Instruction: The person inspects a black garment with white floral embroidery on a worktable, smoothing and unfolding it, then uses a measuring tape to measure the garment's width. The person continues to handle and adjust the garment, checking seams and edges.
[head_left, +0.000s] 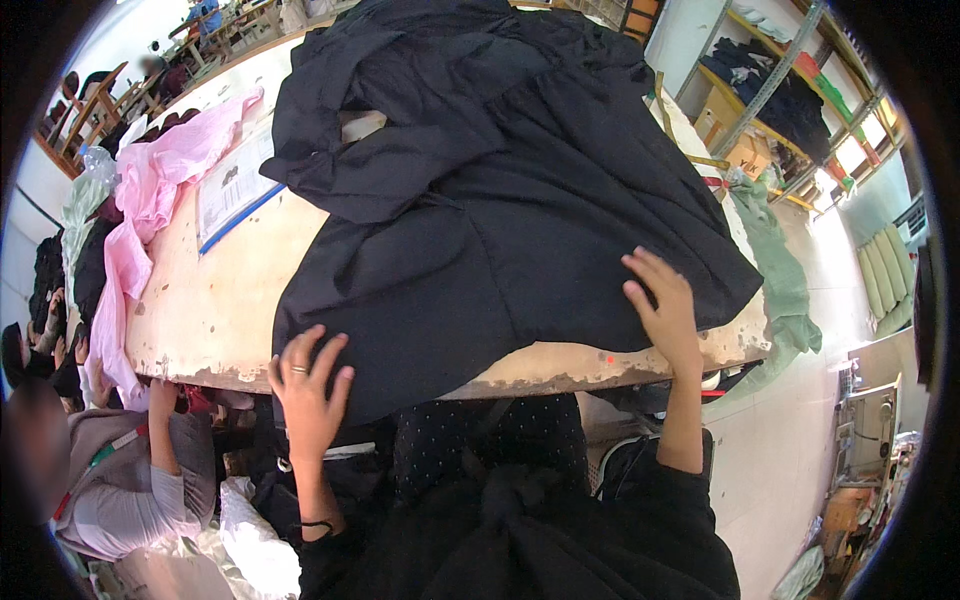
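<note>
A large black garment (480, 195) lies spread over a worn wooden table (225, 300), its near edge hanging over the table's front on the left. My left hand (307, 394), with a ring and a dark wristband, is over the garment's lower left edge, fingers spread. Near the lower right part of the cloth is my right hand (664, 311), its fingers apart over the fabric. Neither hand visibly grips the cloth. A sleeve of the garment is folded at the upper left.
Left of the garment lie a blue-edged document folder (240, 187) and pink cloth (154, 165). A co-worker (135, 480) sits at the left. Green sheeting (776, 277) hangs at the table's right edge. Metal shelves (765, 97) with dark cloth and cartons stand at upper right.
</note>
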